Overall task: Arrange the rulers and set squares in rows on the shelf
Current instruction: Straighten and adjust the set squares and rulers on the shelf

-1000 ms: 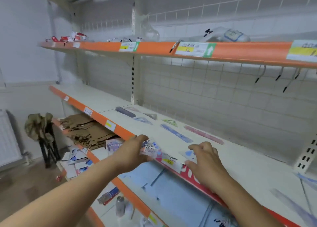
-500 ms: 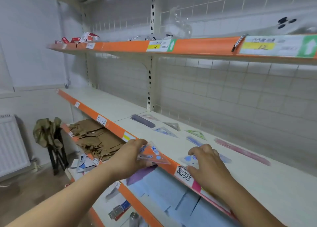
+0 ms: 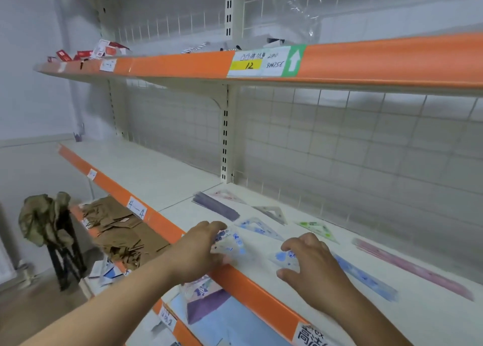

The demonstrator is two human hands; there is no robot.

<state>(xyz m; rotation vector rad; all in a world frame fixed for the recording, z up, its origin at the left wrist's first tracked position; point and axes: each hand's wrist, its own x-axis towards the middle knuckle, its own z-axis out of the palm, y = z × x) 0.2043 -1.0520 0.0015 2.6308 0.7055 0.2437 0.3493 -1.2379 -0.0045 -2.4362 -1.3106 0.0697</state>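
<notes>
Set square (image 3: pixel 230 242) in left hand (image 3: pixel 198 251), rulers (image 3: pixel 366 280) on shelf (image 3: pixel 156 178), bags (image 3: pixel 122 230) below

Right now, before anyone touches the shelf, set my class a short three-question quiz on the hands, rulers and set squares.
1. True or false: the green set square lies untouched beyond the right hand, whose fingers curl on a blue-dotted set square.
2. Multiple choice: the left hand holds A) a blue-patterned set square, B) scissors, C) a stapler.
3. Short answer: what colour is the ruler lying behind the blue ruler on the shelf?
Key: 1 true; 2 A; 3 pink, the pink ruler.
</notes>
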